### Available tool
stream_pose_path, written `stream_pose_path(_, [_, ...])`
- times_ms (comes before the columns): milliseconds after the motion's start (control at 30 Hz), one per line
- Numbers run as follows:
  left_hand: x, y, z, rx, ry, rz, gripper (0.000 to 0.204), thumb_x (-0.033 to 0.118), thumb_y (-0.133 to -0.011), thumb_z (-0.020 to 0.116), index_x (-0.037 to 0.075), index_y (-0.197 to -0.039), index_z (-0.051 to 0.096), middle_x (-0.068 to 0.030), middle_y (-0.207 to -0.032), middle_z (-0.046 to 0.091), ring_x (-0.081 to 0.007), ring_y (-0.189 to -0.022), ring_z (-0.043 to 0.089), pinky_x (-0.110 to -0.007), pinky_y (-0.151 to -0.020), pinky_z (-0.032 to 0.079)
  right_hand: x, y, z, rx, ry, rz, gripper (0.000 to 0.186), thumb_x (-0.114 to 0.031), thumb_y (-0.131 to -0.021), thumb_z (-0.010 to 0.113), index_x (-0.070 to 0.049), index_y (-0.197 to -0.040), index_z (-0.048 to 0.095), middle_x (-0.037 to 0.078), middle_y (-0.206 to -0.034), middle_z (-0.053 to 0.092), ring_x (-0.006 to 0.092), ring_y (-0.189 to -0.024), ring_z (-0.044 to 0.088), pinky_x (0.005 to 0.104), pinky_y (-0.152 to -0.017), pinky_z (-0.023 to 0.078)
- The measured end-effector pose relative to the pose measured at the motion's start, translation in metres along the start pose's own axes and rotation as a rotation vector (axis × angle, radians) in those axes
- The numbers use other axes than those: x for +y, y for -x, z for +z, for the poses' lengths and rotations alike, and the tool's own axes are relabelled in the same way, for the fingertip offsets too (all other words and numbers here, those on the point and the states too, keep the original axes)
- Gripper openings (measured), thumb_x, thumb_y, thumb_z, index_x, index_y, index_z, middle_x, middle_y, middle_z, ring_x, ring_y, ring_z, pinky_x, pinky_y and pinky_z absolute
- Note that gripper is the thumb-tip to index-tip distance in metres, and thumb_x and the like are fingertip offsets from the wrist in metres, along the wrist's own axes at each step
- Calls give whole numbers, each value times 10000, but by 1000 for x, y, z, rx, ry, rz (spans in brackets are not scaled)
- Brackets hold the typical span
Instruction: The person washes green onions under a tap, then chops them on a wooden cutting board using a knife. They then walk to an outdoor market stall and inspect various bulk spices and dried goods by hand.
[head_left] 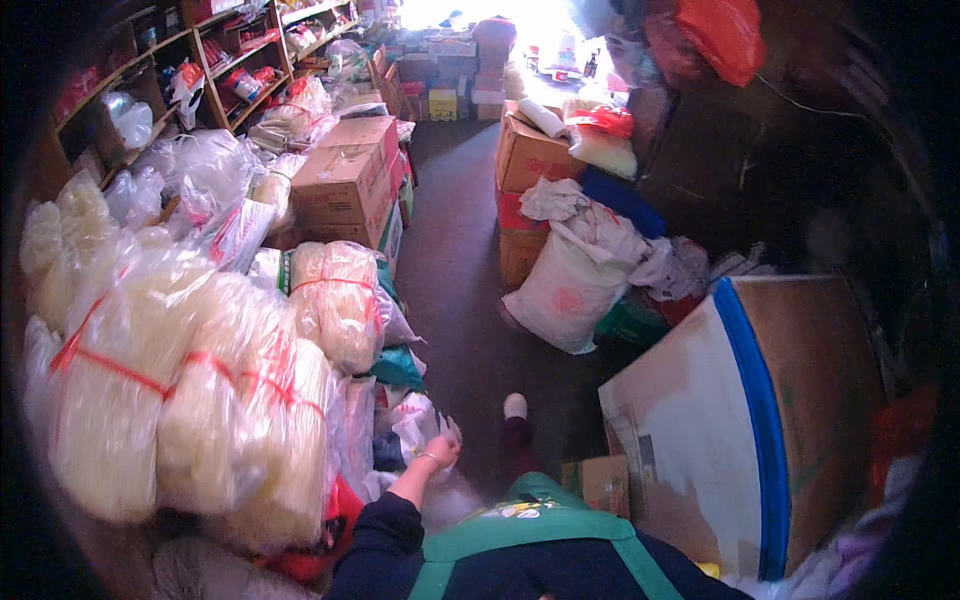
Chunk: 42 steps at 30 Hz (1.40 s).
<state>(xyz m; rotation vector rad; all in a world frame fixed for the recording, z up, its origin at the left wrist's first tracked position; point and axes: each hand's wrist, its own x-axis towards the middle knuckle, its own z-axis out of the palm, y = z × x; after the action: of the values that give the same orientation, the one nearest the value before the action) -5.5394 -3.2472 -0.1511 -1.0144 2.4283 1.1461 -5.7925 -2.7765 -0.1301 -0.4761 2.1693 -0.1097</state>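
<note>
My left hand (443,448), a bracelet at its wrist, reaches low in front of me, left of my forward foot. Its fingers look curled around something small and greyish that I cannot make out. Right beside it is a crumpled white plastic bag (412,420); whether they touch is unclear. Left of the hand stand large bundles of pale strands like dried noodles (290,425), wrapped in clear plastic and tied with red string. Another such bundle (337,318) sits farther ahead. My right hand is out of the picture.
Brown cartons (345,185) are stacked along the left, before wooden shelves (205,60). A dark floor aisle (450,220) runs ahead. On its right are a full white sack (575,270), another carton (530,160) and a big white box with blue edging (690,410).
</note>
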Motion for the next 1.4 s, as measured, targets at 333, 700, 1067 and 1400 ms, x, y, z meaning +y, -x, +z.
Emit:
stream_pose_path(333, [-64,-145,-164,344,161,-270,114,69,-746,605,72,-819,692,-133,-855,676,-245,-793,660,-346,-761,515,-178,-257,-185,-62,457,-207,243,-183,-761,565,-34,-934,649,195,-934,647,363,-889,616,442,-744,500])
stream_pose_path(700, [-86,-184,-225,391,770,-316,134,20,-816,517,9,-883,633,-87,-694,636,-173,-628,633,-322,-551,508,-630,-363,-394,44,-76,-730,208,-178,-845,566,-24,-975,616,105,-849,651,195,-772,635,327,-694,505])
stream_pose_path(1067, [-115,-505,-500,319,475,-108,109,98,-823,570,23,-869,636,-89,-708,642,-177,-669,636,-317,-602,500,-803,-449,-511,139,-172,-757,216,-172,-843,568,-39,-1010,602,153,-955,640,293,-922,617,381,-801,491])
stream_pose_path(1400, [92,-784,-770,94,420,237,124,109,-872,581,28,-955,626,-30,-798,633,-111,-743,585,-251,-676,478,-923,-474,-665,456,-411,-889,164,-72,-843,596,-13,-996,605,121,-876,630,210,-787,633,304,-693,505])
